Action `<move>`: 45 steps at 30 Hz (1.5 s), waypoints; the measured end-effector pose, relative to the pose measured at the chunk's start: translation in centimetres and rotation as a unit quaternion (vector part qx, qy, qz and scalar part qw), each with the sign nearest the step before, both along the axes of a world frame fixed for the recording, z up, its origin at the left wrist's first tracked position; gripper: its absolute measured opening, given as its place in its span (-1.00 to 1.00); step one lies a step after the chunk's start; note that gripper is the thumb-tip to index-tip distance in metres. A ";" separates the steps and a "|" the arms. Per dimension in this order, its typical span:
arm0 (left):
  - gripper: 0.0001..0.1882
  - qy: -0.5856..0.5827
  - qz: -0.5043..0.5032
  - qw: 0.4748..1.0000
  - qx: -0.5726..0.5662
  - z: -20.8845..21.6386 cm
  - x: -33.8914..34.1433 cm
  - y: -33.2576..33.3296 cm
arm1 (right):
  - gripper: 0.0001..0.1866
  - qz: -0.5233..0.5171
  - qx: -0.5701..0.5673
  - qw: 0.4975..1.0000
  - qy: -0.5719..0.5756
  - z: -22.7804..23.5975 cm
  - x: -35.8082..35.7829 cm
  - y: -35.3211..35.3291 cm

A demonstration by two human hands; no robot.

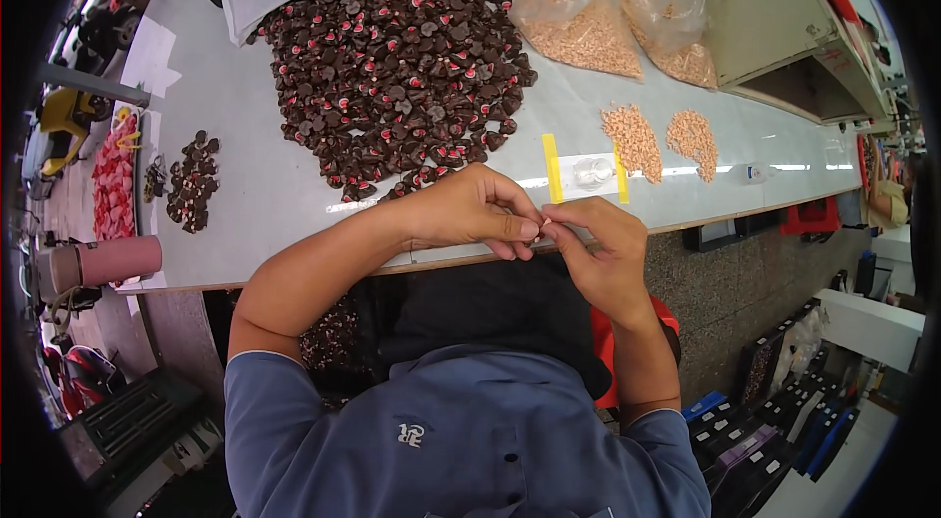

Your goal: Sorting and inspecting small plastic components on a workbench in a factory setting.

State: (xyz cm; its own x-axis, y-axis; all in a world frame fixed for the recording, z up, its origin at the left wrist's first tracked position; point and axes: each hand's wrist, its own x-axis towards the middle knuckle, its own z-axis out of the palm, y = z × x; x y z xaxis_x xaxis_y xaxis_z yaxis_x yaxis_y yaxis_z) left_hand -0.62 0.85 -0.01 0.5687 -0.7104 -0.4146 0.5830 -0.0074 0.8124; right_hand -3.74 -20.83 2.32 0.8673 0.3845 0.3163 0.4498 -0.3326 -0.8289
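Observation:
Just above the table's front edge, my left hand and my right hand meet fingertip to fingertip. Both are closed in a pinch around something tiny; a pale speck shows between the fingertips, but its kind is too small to make out. Beyond my left hand spreads a large heap of small dark brown pieces, many with red-and-white spots. Past my right hand, a small clear dish rests on a white patch between two yellow tape strips. Beside it lie two little piles of small beige pieces.
Clear plastic bags of beige pieces stand at the back, next to a pale metal box. A smaller dark pile, a tray of pink-red pieces and a pink bottle sit left. The table edge runs below my hands.

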 end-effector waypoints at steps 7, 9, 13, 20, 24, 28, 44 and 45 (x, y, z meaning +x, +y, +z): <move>-0.74 -0.012 -0.011 1.000 -0.002 0.2 0.3 -0.2 | -0.77 -0.033 0.042 0.996 0.066 -0.4 -0.4 0.0; -0.75 -0.010 -0.009 1.000 -0.004 0.3 0.1 -0.2 | -0.77 -0.023 0.047 0.996 0.075 -0.7 -0.4 0.1; -0.77 -0.003 -0.008 1.000 -0.009 0.2 0.1 -0.3 | -0.76 -0.057 0.079 0.990 0.101 -0.8 -1.0 0.4; -0.78 0.012 0.015 1.000 -0.015 -0.2 -0.1 -0.3 | -0.76 -0.069 -0.005 0.992 -0.109 -1.3 -1.3 1.0; -0.79 0.008 0.027 1.000 -0.012 -0.2 -0.1 -0.4 | -0.80 -0.117 -0.011 0.990 -0.076 -0.1 -1.2 0.1; -0.80 0.000 0.023 1.000 -0.003 0.1 -0.4 -0.2 | -0.88 -0.009 -0.027 0.999 0.037 1.3 0.0 -0.6; -0.79 0.000 -0.003 1.000 -0.014 0.2 0.0 -0.3 | -0.88 0.070 -0.058 0.995 0.039 -0.4 0.6 -1.4; -0.79 0.000 -0.001 1.000 -0.013 0.2 -0.1 -0.4 | -0.88 0.073 -0.066 0.995 0.030 -0.4 0.6 -1.5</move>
